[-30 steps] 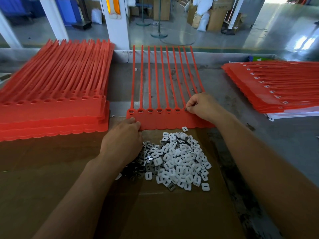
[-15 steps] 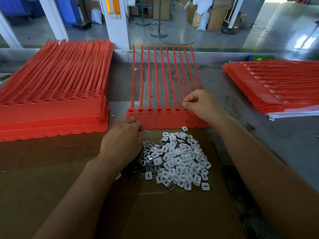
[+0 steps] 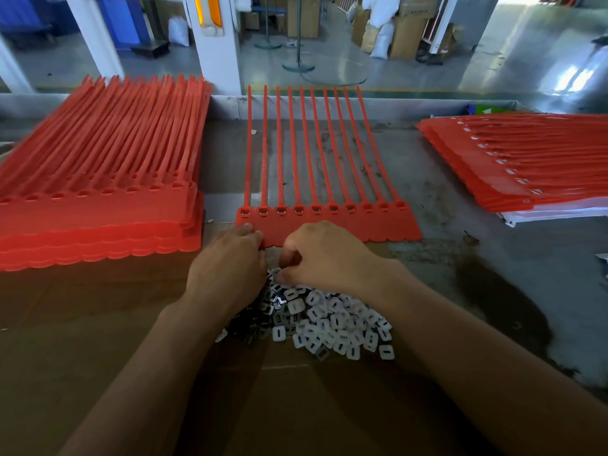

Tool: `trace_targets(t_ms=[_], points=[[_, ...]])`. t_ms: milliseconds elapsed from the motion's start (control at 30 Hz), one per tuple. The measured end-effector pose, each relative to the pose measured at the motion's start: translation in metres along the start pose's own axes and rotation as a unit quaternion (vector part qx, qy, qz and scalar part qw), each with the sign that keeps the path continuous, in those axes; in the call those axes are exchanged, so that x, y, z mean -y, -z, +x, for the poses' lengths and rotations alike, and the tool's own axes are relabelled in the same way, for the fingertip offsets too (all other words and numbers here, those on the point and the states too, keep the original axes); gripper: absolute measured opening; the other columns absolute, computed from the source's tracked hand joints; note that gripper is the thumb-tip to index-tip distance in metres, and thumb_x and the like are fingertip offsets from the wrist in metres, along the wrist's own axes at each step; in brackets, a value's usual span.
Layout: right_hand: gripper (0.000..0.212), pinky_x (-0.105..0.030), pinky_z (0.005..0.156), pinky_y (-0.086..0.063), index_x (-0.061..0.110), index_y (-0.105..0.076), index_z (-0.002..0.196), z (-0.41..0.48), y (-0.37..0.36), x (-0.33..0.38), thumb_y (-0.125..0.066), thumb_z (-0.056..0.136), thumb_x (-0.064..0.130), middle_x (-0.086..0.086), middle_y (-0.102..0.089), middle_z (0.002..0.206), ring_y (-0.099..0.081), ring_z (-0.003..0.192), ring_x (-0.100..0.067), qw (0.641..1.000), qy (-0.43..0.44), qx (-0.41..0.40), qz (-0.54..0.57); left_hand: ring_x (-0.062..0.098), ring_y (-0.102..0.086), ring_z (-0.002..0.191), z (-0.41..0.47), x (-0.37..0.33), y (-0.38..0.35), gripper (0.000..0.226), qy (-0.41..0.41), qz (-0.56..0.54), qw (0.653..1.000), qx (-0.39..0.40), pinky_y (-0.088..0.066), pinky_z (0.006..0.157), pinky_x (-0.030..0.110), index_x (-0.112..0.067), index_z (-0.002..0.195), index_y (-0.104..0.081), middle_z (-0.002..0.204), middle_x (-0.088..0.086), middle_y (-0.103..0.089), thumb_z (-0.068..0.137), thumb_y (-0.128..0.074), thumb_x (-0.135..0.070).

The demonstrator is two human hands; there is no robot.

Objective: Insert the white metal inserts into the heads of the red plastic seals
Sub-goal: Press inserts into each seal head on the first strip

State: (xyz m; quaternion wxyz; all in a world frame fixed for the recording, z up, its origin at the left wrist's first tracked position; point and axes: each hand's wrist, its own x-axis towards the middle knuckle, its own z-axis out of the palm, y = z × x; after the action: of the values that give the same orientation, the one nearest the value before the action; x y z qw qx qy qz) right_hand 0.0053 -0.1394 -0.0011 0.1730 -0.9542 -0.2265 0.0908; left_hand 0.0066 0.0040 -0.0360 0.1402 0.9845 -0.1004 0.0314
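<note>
A strip of joined red plastic seals (image 3: 365, 227) lies flat in the middle, tails pointing away. Several heads on its left side show pale inserts; the three rightmost heads look empty. A pile of white metal inserts (image 3: 332, 320) sits on brown cardboard just in front of the strip. My left hand (image 3: 227, 271) lies over the pile's left side, fingertips pressing the strip's near left edge. My right hand (image 3: 329, 258) is at the pile's far edge, fingers curled down and pinching at inserts there; what it holds is hidden under the fingers.
A thick stack of red seal strips (image 3: 98, 192) lies at the left, another stack (image 3: 526, 159) at the right on white sheets. Brown cardboard (image 3: 98, 340) covers the near table; the grey tabletop (image 3: 493, 264) is stained at the right. A low wall borders the far edge.
My right hand has left the seal heads on the strip's right side and come back and leftward to the insert pile. My left hand has stayed at the strip's near left edge.
</note>
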Motion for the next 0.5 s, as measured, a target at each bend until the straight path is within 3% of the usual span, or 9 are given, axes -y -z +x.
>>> trace_targets(t_ms=[133, 300, 400, 500], points=[[0.029, -0.031, 0.071, -0.05, 0.011, -0.066, 0.096, 0.0055, -0.0075, 0.0002, -0.064, 0.083, 0.037, -0.003, -0.065, 0.093, -0.061, 0.086, -0.019, 0.999, -0.028, -0.019, -0.021, 0.021, -0.051, 0.11, -0.0002, -0.0006, -0.0003, 0.025, 0.002, 0.001, 1.0, -0.001, -0.042, 0.094, 0.033, -0.011, 0.104, -0.058, 0.118, 0.005, -0.055, 0.091, -0.039, -0.02], [0.023, -0.03, 0.069, -0.048, 0.009, -0.065, 0.095, 0.0072, -0.0103, 0.0013, -0.059, 0.086, 0.03, -0.005, -0.064, 0.09, -0.061, 0.083, -0.02, 0.999, -0.025, -0.033, -0.016, 0.021, -0.049, 0.114, -0.001, -0.0012, -0.0003, 0.029, 0.006, 0.001, 1.0, -0.004, -0.038, 0.095, 0.031, -0.011, 0.113, -0.058, 0.125, 0.005, -0.053, 0.092, -0.041, -0.02], [0.015, -0.029, 0.068, -0.044, 0.007, -0.06, 0.09, 0.0053, -0.0088, 0.0003, -0.059, 0.087, 0.021, -0.003, -0.061, 0.09, -0.057, 0.083, -0.019, 0.999, -0.002, -0.028, -0.016, 0.021, -0.049, 0.114, -0.001, -0.0013, -0.0006, 0.028, 0.007, 0.002, 1.0, -0.007, -0.039, 0.093, 0.031, -0.012, 0.111, -0.058, 0.125, 0.004, -0.053, 0.092, -0.041, -0.02], [0.012, -0.025, 0.065, -0.035, 0.016, -0.049, 0.079, 0.0004, -0.0038, 0.001, -0.056, 0.089, 0.017, 0.004, -0.052, 0.082, -0.048, 0.077, -0.012, 0.999, 0.024, -0.02, 0.035, 0.021, -0.051, 0.109, -0.0009, -0.0015, -0.0007, 0.024, 0.007, 0.0, 1.0, -0.008, -0.041, 0.089, 0.031, -0.012, 0.104, -0.059, 0.12, 0.004, -0.055, 0.091, -0.04, -0.02]])
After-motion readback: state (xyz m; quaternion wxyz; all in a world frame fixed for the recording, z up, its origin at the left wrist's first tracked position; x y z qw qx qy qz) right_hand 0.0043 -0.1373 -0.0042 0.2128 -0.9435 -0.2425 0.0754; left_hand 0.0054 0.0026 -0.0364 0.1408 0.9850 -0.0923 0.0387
